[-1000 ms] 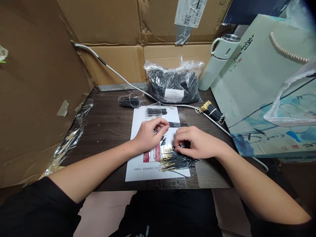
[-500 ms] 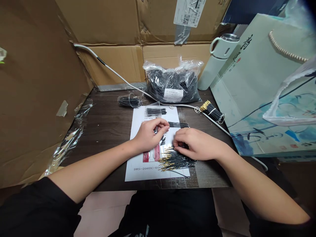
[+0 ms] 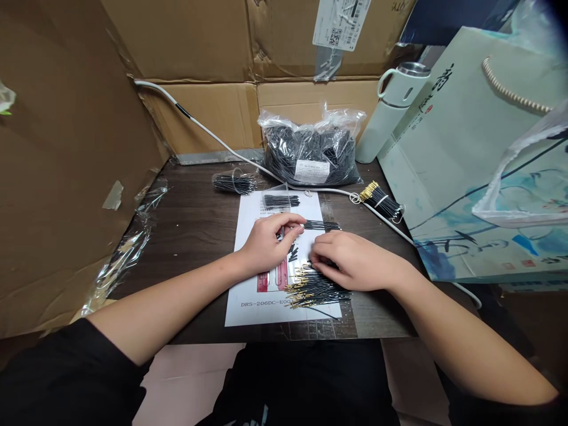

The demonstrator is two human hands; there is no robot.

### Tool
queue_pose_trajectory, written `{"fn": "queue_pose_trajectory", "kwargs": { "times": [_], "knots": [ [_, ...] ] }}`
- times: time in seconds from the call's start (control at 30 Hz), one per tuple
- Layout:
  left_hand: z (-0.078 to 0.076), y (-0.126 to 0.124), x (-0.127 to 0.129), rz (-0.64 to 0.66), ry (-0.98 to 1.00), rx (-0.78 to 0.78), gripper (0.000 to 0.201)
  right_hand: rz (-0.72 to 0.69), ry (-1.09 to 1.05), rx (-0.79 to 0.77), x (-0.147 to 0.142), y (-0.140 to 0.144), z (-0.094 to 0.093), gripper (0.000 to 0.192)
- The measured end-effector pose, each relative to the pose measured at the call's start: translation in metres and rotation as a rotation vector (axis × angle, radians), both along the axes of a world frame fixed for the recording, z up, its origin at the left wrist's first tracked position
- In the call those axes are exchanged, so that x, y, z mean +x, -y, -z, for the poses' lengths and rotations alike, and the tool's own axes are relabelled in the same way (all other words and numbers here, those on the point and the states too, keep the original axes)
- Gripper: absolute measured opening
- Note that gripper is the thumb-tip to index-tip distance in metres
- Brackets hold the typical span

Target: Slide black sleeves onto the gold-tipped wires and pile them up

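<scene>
Nearest the body, a loose pile of thin black wires with gold-coloured pin ends (image 3: 317, 289) lies on the lower right part of a white printed paper sheet (image 3: 248, 307) on the dark wood-grain tabletop (image 3: 195, 219). The right hand (image 3: 352, 260) rests palm down on the far edge of this pile, fingers curled onto the wires; whether any wire is pinched between them cannot be told. Just left of it, the left hand (image 3: 266, 244) sits on the sheet with thumb and fingers closed together on the end of a small row of black wires (image 3: 322, 225) that sticks out to the right, beyond the fingertips. A few short black pieces (image 3: 293, 253) lie between the two hands. Farther on, at the sheet's far edge, lies a small flat bundle of black wires (image 3: 281, 201), and to its right a tied bundle with gold tips (image 3: 380, 201) beside a white cable (image 3: 231, 151). At the back stand a clear plastic bag stuffed with black wires (image 3: 310, 155) and a pale green flask (image 3: 390, 109)
</scene>
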State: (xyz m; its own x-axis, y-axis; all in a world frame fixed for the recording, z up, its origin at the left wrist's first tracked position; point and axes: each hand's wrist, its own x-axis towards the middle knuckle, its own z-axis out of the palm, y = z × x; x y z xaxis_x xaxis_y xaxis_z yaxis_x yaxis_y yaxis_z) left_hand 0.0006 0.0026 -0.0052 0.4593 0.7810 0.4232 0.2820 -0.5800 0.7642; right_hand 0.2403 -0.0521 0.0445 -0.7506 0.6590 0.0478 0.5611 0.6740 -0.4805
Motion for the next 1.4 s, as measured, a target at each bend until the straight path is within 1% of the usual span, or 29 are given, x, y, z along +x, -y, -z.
{"fn": "queue_pose_trajectory", "kwargs": {
  "times": [0.1,0.17,0.27,0.3,0.37,0.53,0.87,1.1,1.4],
  "knots": [
    [-0.001,0.000,-0.001,0.005,-0.004,0.030,0.014,0.013,-0.118,-0.065,0.003,-0.003,-0.001,0.015],
    [-0.002,0.000,-0.001,0.012,0.003,0.014,0.014,0.083,-0.194,-0.071,0.006,-0.006,0.000,0.012],
    [-0.003,0.000,0.000,0.002,0.013,-0.049,0.014,0.244,-0.258,0.003,0.009,-0.008,0.004,0.007],
    [-0.004,0.000,0.000,-0.002,0.015,-0.068,0.015,0.283,-0.272,0.033,0.010,-0.009,0.006,0.006],
    [-0.003,0.000,0.000,-0.002,0.020,-0.092,0.016,0.318,-0.293,0.082,0.011,-0.010,0.009,0.005],
    [-0.003,0.000,-0.001,0.033,0.032,-0.108,0.017,0.320,-0.302,0.095,0.010,-0.011,0.014,0.008],
    [-0.005,0.000,-0.001,0.058,0.027,-0.109,0.017,0.302,-0.273,0.094,0.009,-0.011,0.015,0.009],
    [-0.004,0.001,-0.001,0.070,0.004,-0.120,0.017,0.284,-0.297,0.165,0.009,-0.013,0.015,0.008],
    [-0.005,0.002,0.000,0.075,-0.027,-0.037,0.015,0.281,-0.370,0.210,0.003,-0.011,0.021,0.009]
  ]
}}
